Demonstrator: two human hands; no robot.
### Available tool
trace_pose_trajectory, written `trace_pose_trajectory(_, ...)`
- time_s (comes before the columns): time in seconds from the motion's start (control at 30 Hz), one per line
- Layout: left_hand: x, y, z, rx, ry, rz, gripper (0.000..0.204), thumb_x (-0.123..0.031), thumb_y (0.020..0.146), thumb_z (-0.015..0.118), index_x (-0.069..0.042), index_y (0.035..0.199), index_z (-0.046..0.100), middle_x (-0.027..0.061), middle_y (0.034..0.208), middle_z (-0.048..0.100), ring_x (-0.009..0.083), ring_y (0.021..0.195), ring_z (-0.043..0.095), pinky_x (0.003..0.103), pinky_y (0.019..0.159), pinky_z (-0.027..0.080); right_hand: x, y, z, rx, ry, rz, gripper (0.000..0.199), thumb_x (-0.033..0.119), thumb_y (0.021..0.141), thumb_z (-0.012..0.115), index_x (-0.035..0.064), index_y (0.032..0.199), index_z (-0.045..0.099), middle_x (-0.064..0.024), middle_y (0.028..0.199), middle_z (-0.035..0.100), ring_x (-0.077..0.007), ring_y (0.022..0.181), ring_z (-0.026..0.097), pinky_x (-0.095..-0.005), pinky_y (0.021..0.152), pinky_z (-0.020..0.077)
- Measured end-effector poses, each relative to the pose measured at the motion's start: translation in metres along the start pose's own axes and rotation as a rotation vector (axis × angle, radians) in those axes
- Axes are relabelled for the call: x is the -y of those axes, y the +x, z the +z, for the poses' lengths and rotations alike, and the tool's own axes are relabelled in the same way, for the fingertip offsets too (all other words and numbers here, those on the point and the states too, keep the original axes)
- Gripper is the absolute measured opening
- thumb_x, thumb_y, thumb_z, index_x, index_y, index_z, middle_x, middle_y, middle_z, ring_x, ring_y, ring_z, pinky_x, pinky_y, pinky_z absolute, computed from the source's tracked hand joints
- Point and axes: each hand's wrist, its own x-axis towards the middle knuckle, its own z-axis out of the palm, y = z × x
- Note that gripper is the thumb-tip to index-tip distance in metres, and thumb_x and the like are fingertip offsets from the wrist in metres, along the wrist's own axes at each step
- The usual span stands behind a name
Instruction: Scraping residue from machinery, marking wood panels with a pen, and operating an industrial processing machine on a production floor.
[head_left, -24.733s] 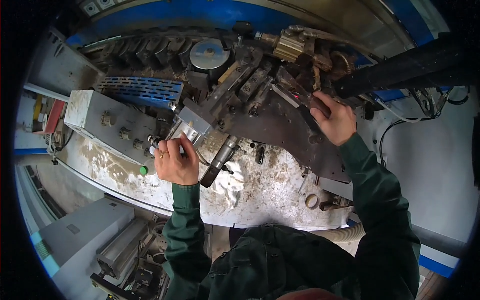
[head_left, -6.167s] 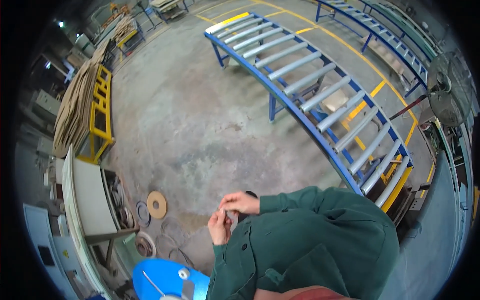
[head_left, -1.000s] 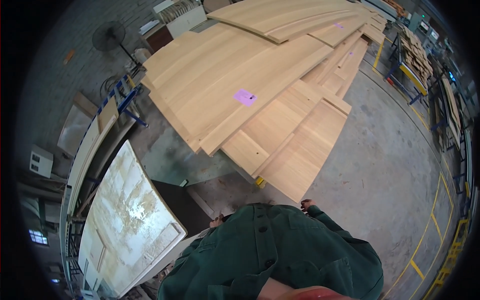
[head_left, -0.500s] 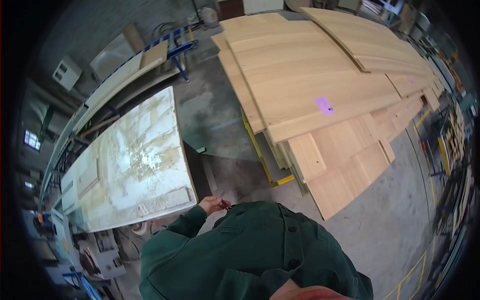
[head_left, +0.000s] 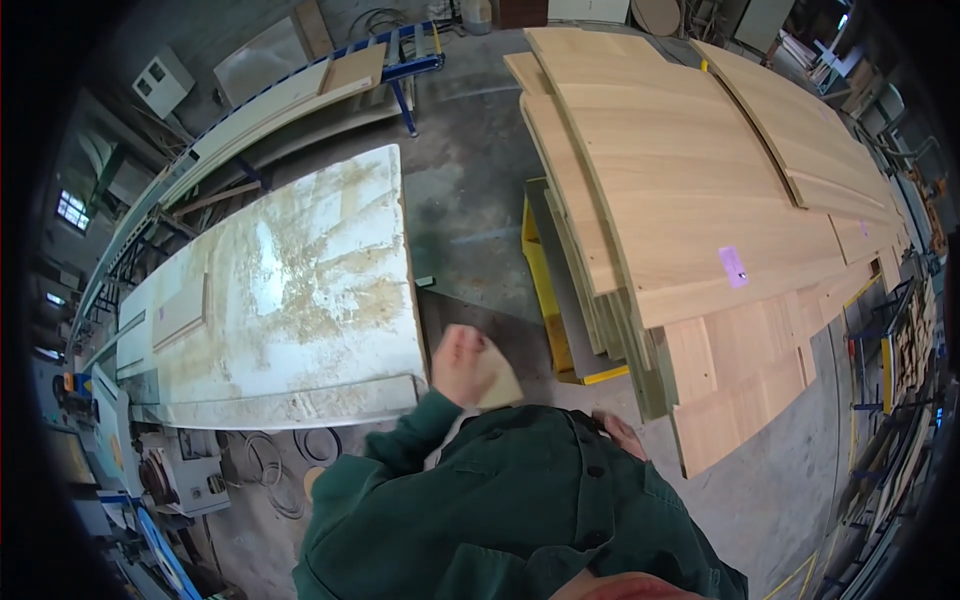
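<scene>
One flat tan piece (head_left: 503, 380) sits at four o'clock from the nearer, curled left hand (head_left: 462, 366); whether that or the right hand (head_left: 622, 434) holds anything, nobody can tell.

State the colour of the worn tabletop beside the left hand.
The tabletop is white with brownish patches; see the head view.

The rectangular white-topped worktable (head_left: 345, 225) is irregularly mottled with brown stains. To its right, the stacked flat wooden panels (head_left: 680, 170) are pale tan with linear grain, the uppermost bearing a pink-purple rectangular paper label (head_left: 734, 267); the metal frame (head_left: 541, 300) beneath them is yellow. Beyond the worktable, the metal conveyor beam (head_left: 412, 67) is blue; at its near right, the buttoned cloth jacket (head_left: 500, 480) is plain dark green.
</scene>
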Motion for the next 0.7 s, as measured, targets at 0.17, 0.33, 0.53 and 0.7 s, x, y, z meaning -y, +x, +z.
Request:
trace_pose_trajectory(0.17,0.026,-0.005,0.051,0.286,-0.031,-0.129,0.016,-0.021,0.087,0.047,-0.006,0.088,0.052,0.0133,0.077,0.057,0.0275,0.071,0.057,0.030,0.064,0.044,0.099,0.042,0.075,0.174,0.082,-0.332,0.030,0.014,0.086,0.052,0.0013,0.114,0.048,-0.0044,0.104,0.054,-0.0100,0.092,0.050,-0.0240,0.079,0.0409)
trace_pose_trajectory(0.33,0.043,0.023,0.071,0.413,-0.262,-0.105,0.015,-0.020,0.087,0.046,-0.005,0.088,0.049,0.0138,0.078,0.057,0.0273,0.072,0.057,0.033,0.064,0.044,0.061,0.079,0.066,0.181,-0.013,-0.257,0.023,0.010,0.085,0.053,0.0012,0.106,0.055,-0.0047,0.096,0.058,-0.0099,0.088,0.053,-0.0236,0.076,0.0429)
trace_pose_trajectory(0.53,0.045,0.075,0.073,0.188,0.112,-0.197,0.028,-0.029,0.088,0.045,-0.002,0.090,0.047,0.0211,0.081,0.058,0.0383,0.079,0.055,0.040,0.065,0.044,0.077,0.086,0.035,0.159,-0.184,-0.094,0.034,0.022,0.088,0.049,0.0006,0.115,0.049,-0.0073,0.108,0.055,-0.0142,0.098,0.050,-0.0240,0.084,0.0386)
trace_pose_trajectory(0.7,0.053,0.119,0.084,0.192,0.101,-0.333,0.032,-0.032,0.086,0.048,0.000,0.087,0.047,0.0205,0.082,0.058,0.0350,0.079,0.058,0.038,0.065,0.046,0.065,0.107,0.019,0.298,0.411,-0.011,0.031,0.018,0.090,0.044,0.0001,0.114,0.048,-0.0064,0.111,0.053,-0.0157,0.102,0.048,-0.0260,0.088,0.0356)
